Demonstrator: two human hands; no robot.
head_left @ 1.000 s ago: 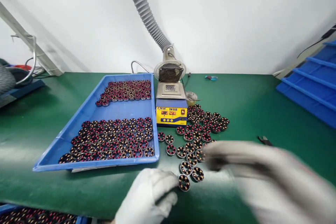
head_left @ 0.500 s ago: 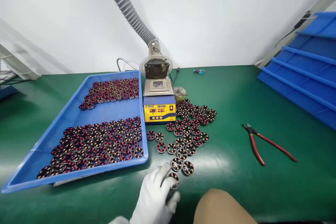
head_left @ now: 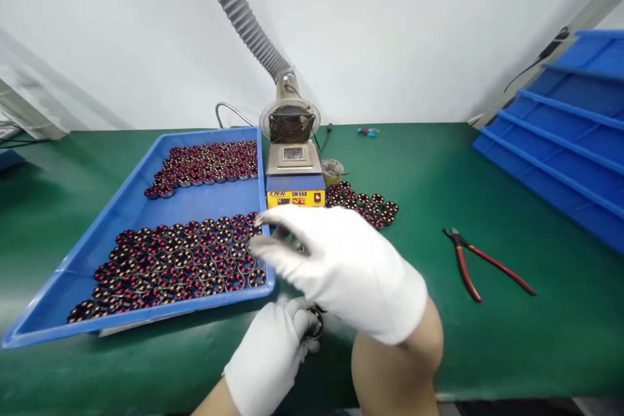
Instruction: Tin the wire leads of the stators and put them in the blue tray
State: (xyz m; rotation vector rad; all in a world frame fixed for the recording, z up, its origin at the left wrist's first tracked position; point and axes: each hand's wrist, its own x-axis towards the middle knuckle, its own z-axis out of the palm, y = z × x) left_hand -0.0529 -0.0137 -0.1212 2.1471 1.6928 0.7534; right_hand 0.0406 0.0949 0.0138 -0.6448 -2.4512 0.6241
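Note:
My left hand [head_left: 273, 351], in a white glove, is closed around a small ring-shaped motor stator [head_left: 316, 324] near the table's front edge. My right hand [head_left: 341, 266], also white-gloved, reaches leftward above the table with thumb and fingers apart. Its fingertips are in front of the right edge of the blue tray [head_left: 195, 304]. I see nothing held between them, though they are somewhat blurred. Rows of pink and gold stators [head_left: 185, 259] lie in the tray. More loose stators [head_left: 375, 207] lie right of the solder pot [head_left: 295, 190]; my right hand hides many of them.
Red-handled cutters [head_left: 468, 266] lie open at the right. Stacked blue trays [head_left: 560, 123] lean at the far right. A fume hose [head_left: 244, 13] comes down behind the solder pot, and a small cup [head_left: 332, 172] stands beside the pot.
My right hand has come into view and crossed leftward over the loose stators. My left hand has shifted slightly left and down and still has the stator. The camera view has shifted slightly.

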